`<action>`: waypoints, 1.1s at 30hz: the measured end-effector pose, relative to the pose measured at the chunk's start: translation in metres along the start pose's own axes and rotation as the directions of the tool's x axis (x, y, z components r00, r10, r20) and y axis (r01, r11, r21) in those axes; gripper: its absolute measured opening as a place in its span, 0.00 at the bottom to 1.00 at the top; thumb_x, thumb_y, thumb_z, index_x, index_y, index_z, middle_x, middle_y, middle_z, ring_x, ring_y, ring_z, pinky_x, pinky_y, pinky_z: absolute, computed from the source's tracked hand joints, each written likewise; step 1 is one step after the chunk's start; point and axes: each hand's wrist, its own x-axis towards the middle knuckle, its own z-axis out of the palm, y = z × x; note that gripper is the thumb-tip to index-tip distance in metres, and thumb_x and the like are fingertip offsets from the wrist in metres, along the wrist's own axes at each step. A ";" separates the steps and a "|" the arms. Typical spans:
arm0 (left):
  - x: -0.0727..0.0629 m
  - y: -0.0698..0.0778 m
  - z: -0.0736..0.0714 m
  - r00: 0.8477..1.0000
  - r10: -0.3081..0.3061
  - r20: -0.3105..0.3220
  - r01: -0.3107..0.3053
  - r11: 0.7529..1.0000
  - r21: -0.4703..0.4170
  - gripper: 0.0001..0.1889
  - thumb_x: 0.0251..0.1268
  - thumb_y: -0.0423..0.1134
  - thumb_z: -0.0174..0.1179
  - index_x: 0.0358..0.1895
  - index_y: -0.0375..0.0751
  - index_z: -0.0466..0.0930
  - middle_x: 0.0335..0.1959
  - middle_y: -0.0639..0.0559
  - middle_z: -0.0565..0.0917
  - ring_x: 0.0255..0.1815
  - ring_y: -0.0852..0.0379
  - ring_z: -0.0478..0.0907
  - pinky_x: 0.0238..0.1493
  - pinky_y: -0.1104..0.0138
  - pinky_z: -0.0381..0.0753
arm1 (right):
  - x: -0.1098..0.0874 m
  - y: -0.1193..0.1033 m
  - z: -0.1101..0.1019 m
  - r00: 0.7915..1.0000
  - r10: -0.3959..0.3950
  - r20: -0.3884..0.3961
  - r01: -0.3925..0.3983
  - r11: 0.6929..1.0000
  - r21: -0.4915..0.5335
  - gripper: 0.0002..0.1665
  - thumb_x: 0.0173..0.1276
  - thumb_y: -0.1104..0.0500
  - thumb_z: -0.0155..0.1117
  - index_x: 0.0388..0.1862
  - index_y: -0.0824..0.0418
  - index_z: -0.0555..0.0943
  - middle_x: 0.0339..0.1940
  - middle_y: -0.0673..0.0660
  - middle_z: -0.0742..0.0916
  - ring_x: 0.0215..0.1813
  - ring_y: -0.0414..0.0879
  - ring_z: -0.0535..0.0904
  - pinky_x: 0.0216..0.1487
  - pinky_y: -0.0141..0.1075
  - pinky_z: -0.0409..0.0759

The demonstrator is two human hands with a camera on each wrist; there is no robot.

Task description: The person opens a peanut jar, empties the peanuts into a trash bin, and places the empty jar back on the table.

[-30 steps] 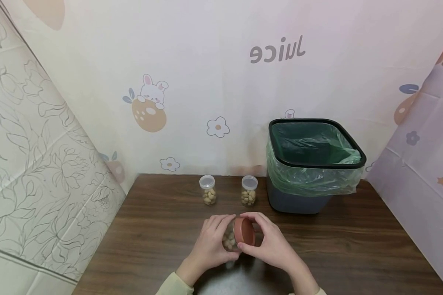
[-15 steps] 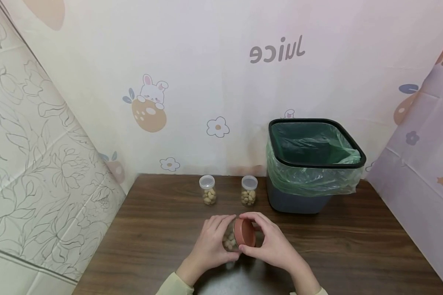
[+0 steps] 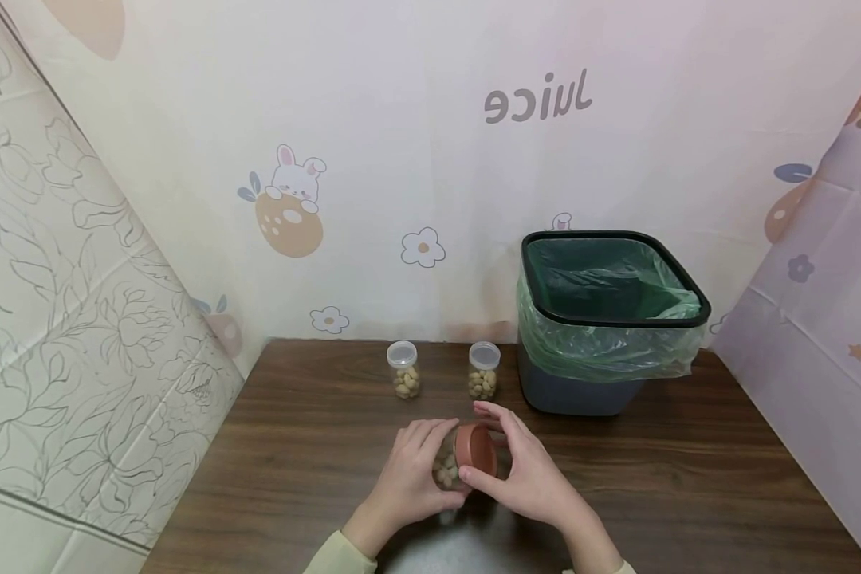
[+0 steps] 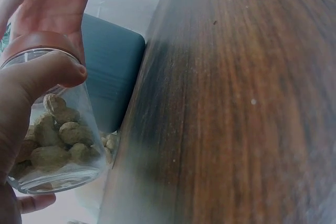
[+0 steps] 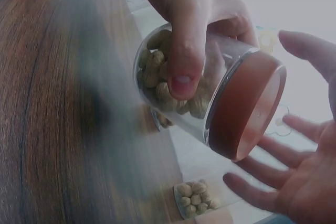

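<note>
A clear jar [image 4: 60, 135] of unshelled peanuts leans over the table with its reddish-brown lid [image 3: 476, 449] facing right. My left hand [image 3: 414, 469] grips the jar's glass body, its thumb lying across the front near the lid in the left wrist view. Beside the lid, my right hand [image 3: 527, 470] has its fingers spread loosely about the rim. In the right wrist view a gap shows between the right thumb and the lid [image 5: 241, 106], and the lid sits on the jar's mouth.
Two small clear jars of nuts, a left jar [image 3: 404, 375] and a right jar [image 3: 484, 375], stand at the back of the wooden table [image 3: 287, 446]. A bin [image 3: 581, 395] with a green liner [image 3: 603, 355] stands at the back right, against a patterned wall covering [image 3: 402, 159].
My right fingers have loosened from the lid and lifted away at the top, spreading wider. The left hand and the jar stay in place.
</note>
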 end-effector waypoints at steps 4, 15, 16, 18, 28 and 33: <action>0.001 0.001 0.000 1.000 -0.002 -0.009 0.002 1.000 0.004 0.54 0.36 0.54 0.91 0.73 0.42 0.79 0.64 0.53 0.83 0.62 0.54 0.79 0.53 0.57 0.78 | 0.001 -0.006 0.004 0.989 0.138 -0.054 -0.140 0.990 -0.025 0.50 0.69 0.37 0.79 0.81 0.56 0.70 0.76 0.55 0.79 0.74 0.56 0.79 0.66 0.58 0.83; 0.000 0.000 0.001 0.999 0.003 -0.041 -0.001 0.999 0.050 0.54 0.34 0.55 0.91 0.72 0.40 0.80 0.63 0.53 0.84 0.62 0.53 0.79 0.52 0.55 0.79 | 0.002 -0.018 0.009 0.932 0.342 -0.117 -0.348 0.937 -0.040 0.42 0.80 0.33 0.64 0.75 0.63 0.76 0.68 0.63 0.84 0.64 0.57 0.86 0.57 0.54 0.88; 0.000 0.000 0.001 0.999 0.003 -0.042 0.000 0.999 0.052 0.54 0.34 0.55 0.91 0.72 0.40 0.80 0.63 0.53 0.84 0.62 0.53 0.79 0.52 0.55 0.79 | 0.002 -0.018 0.009 0.929 0.352 -0.112 -0.358 0.933 -0.042 0.42 0.80 0.32 0.63 0.75 0.63 0.76 0.67 0.63 0.85 0.64 0.57 0.87 0.58 0.54 0.87; 0.000 0.000 0.001 0.999 0.001 -0.043 0.001 0.998 0.055 0.54 0.34 0.55 0.91 0.72 0.40 0.80 0.63 0.53 0.84 0.62 0.53 0.79 0.52 0.55 0.79 | 0.002 -0.017 0.009 0.924 0.369 -0.104 -0.375 0.926 -0.049 0.44 0.81 0.31 0.61 0.76 0.64 0.76 0.67 0.63 0.85 0.63 0.57 0.87 0.59 0.55 0.87; 0.000 -0.001 0.003 0.999 0.010 -0.052 -0.006 0.997 0.077 0.54 0.34 0.55 0.91 0.72 0.40 0.80 0.64 0.53 0.83 0.62 0.52 0.79 0.52 0.55 0.79 | 0.003 -0.017 0.011 0.914 0.393 -0.096 -0.400 0.913 -0.074 0.47 0.81 0.29 0.59 0.77 0.67 0.75 0.65 0.62 0.86 0.58 0.55 0.89 0.57 0.56 0.86; 0.000 -0.001 0.003 0.998 0.019 -0.063 -0.014 0.996 0.084 0.54 0.33 0.54 0.92 0.71 0.40 0.81 0.63 0.52 0.84 0.61 0.52 0.80 0.50 0.55 0.79 | 0.002 -0.017 0.012 0.915 0.394 -0.088 -0.400 0.914 -0.067 0.48 0.81 0.29 0.60 0.77 0.67 0.74 0.65 0.62 0.86 0.58 0.54 0.89 0.57 0.55 0.87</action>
